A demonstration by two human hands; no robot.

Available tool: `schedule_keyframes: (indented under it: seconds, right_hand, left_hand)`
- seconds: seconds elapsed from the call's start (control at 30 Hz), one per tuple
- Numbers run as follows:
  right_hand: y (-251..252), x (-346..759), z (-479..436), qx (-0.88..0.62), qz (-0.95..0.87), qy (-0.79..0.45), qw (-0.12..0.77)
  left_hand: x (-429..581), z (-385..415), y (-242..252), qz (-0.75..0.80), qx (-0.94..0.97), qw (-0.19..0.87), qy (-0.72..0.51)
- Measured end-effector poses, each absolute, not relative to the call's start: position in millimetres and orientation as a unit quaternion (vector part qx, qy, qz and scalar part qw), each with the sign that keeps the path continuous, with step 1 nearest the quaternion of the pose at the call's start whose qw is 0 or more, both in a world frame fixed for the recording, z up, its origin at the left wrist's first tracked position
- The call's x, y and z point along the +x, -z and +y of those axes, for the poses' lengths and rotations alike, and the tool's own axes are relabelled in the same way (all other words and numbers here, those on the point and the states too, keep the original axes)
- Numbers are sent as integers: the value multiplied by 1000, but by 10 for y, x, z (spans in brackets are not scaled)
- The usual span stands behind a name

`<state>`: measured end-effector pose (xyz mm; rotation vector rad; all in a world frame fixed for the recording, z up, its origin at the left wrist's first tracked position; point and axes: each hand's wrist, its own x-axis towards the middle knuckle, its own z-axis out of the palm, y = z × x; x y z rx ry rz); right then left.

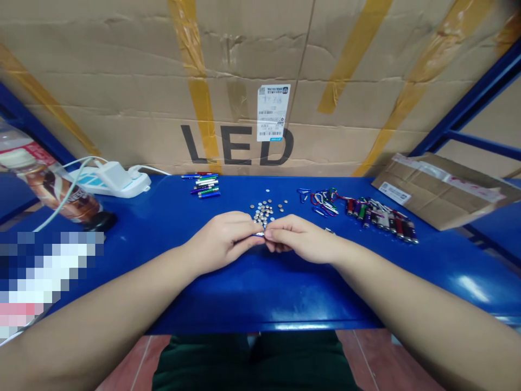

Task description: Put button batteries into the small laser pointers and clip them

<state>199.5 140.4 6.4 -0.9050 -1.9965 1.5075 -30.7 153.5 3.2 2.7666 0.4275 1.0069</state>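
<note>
While my left hand (222,243) and right hand (303,239) pinch one slim silver metal tube (259,234) between their fingertips over the glossy blue table (260,293), roughly twenty round button cells (264,212) lie heaped just ahead, about a dozen ridged keychain flashlights (382,221) sit rightward beside looped carabiners (321,202), and about eight slim coloured tubes (204,185) lie leftward

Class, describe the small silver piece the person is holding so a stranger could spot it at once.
Find the blue table below the cardboard printed LED. Under the heap of button cells, the left hand and right hand meet. Between them is the small silver piece, the only item held off the table.
</note>
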Motion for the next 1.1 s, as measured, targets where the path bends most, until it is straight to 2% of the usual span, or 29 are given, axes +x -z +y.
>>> schedule_keyframes:
  seconds: [0.1,0.17,0.23,0.37,0.47,0.53,0.6,0.9,1.0,1.1]
  right_hand:
    - [-64,1967,1402,-338,-672,-616,234]
    - [-87,1965,1409,-344,-690,-595,227]
    - [-135,2017,1435,-364,-763,-484,227]
    - [-223,2361,1569,-497,-834,-106,214]
    - [-194,2720,1732,-600,-793,10,106]
    - [-134,2902,1838,-632,-774,15,34]
    - [-77,3002,1922,-650,-760,-1,12]
    - [-70,3025,2014,-655,-755,-18,23]
    - [-101,3056,1993,-653,-752,-61,59]
    - [-137,3019,1944,-637,-727,-186,180]
  left_hand:
    - [-308,1532,-25,127,926,41,-354]
    - [-309,1532,-28,138,927,22,-348]
    - [-310,1533,-36,162,929,24,-332]
    - [-327,1542,-56,217,920,68,-318]
    - [-357,1566,-66,243,911,98,-319]
    - [-378,1586,-69,252,908,114,-315]
    - [-393,1602,-73,261,906,129,-307]
    - [-414,1609,-81,280,899,155,-301]
    - [-413,1612,-78,284,894,160,-307]
    - [-405,1616,-74,288,889,167,-315]
